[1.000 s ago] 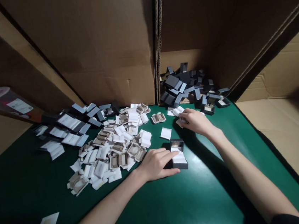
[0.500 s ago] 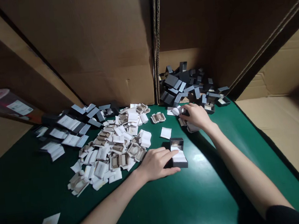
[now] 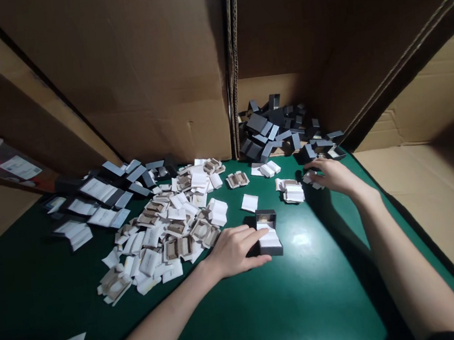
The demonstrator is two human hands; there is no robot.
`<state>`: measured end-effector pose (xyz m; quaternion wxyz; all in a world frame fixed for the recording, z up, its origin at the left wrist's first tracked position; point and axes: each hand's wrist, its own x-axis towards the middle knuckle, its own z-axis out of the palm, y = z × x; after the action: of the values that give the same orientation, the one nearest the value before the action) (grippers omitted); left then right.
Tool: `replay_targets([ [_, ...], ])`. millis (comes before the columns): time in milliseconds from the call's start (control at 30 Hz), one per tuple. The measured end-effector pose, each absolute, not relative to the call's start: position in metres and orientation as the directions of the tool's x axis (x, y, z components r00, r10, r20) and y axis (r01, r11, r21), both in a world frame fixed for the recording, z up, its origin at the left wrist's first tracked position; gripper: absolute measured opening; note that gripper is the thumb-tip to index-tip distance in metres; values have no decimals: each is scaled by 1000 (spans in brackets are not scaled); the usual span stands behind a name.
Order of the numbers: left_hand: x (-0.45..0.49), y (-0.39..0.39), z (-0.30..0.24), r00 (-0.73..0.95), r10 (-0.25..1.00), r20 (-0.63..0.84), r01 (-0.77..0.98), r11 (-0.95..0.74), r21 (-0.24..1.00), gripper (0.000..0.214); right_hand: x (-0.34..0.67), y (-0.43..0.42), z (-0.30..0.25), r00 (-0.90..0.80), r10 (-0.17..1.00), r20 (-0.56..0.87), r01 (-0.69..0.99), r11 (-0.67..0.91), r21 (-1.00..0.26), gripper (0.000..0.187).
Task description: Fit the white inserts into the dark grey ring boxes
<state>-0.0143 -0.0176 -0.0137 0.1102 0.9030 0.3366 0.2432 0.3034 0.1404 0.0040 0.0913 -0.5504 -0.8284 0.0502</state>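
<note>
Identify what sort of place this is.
Likely a workbench in a workshop or packing area: a green tabletop backed by large cardboard panels, strewn with piles of small black boxes and folded white pieces.

Workshop, seemingly — green worktop (image 3: 313, 296), tall cardboard panels (image 3: 159, 63), heaped black boxes (image 3: 257, 122).

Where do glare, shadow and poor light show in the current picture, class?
Head view: a bright glare patch on the green table, just right of the open black box; head view: a long dark shadow beside the right forearm, on its left; head view: the table's lower-left corner sinks into near-black.
</note>
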Motion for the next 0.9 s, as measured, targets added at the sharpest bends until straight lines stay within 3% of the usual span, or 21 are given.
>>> replay_targets([
  [100,-15,-18,-15,655,664,361,556,-746,366,50,306,140,4,-379,924,58,904,382,-189,30],
  [267,-15,-18,-14,654,668,356,557,-743,370,49,305,136,10,-328,942,70,942,332,-54,30],
  [367,-15,-18,-14,652,667,359,559,-744,368,48,303,134,10,-294,953,78,953,298,-51,35],
  [533,-15,-17,-13,659,662,357,559,-748,357,49,303,130,11,-263,945,196,960,276,-44,30],
  [600,-14,-17,-13,659,661,358,559,-749,355,50,299,127,19,-277,931,237,946,307,-103,27],
  [733,-14,-17,-12,670,647,364,558,-762,327,50,271,112,42,-365,900,240,817,433,-381,27],
  [900,-10,-21,-12,727,585,360,547,-810,211,52,202,92,52,-658,741,133,536,584,-610,23],
])
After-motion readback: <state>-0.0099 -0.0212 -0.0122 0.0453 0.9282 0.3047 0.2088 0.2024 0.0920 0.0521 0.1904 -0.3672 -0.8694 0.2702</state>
